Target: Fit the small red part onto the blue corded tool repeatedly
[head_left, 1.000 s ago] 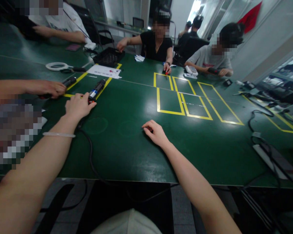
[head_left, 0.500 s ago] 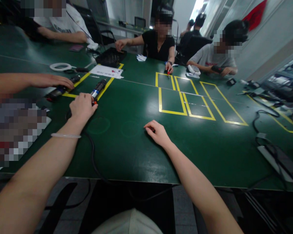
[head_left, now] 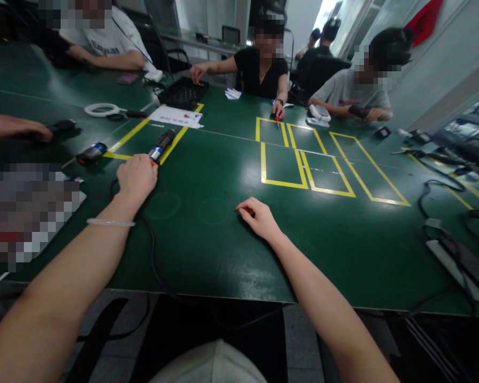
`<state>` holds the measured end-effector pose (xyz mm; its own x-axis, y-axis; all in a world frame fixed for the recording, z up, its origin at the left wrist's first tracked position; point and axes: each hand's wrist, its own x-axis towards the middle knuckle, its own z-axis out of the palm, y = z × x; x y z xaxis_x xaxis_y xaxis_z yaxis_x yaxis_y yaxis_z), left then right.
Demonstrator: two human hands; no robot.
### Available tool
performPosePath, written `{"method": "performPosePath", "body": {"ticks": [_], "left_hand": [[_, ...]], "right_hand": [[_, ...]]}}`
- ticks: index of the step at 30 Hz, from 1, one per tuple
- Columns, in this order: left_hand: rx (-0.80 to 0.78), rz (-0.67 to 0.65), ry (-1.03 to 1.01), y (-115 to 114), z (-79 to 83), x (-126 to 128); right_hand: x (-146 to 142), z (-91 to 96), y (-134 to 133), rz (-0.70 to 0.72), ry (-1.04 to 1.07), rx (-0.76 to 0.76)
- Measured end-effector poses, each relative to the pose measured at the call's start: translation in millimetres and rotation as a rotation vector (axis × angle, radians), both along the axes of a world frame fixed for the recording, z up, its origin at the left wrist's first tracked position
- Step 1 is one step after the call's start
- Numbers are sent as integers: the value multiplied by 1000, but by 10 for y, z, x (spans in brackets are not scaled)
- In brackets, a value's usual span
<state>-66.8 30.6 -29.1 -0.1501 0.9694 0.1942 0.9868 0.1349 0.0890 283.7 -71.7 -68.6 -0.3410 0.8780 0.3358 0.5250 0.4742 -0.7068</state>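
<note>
From my remote seat I saw the left hand (head_left: 138,178) clasped over the rear of a black cylindrical hand tool (head_left: 160,146); the barrel, banded in blue and silver, stuck out ahead of the knuckles and pointed away and slightly to the right, while the grip lay hidden under the palm; a bit of orange showed at the fingertips. The right hand (head_left: 259,218) lay well apart from that tool, to its right and nearer the camera; I saw it relaxed and released, half curled, on or just above the green table (head_left: 231,255); I could not tell which.

I counted three dark cylindrical tools in all: the clasped one; a second tool (head_left: 91,152) lying to its left, near a taped corner; a third tool (head_left: 62,126) farther off, at a co-worker's hand (head_left: 40,130), too blurred for me to say whether gripped. I counted one left tape outline (head_left: 128,135), yellow, with one paper sheet (head_left: 175,116) at its far end; one black tray (head_left: 173,96) beyond; one white ring (head_left: 88,110) to the left; three yellow outlines (head_left: 284,184) side by side to the right; one white bracelet (head_left: 110,222) on the left wrist; three people seated opposite, the middle person (head_left: 259,80) holding one red-handled screwdriver (head_left: 278,119).
</note>
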Motion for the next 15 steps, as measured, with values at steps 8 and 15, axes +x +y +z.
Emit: {"method": "performPosePath", "body": {"ticks": [8,15], "left_hand": [[63,-32,-2,-13,75,-9],[-59,-515,-536,-202,179,586]], "right_hand": [[1,-4,8,14,21,16],[-21,18,-9,13,70,-34]]}}
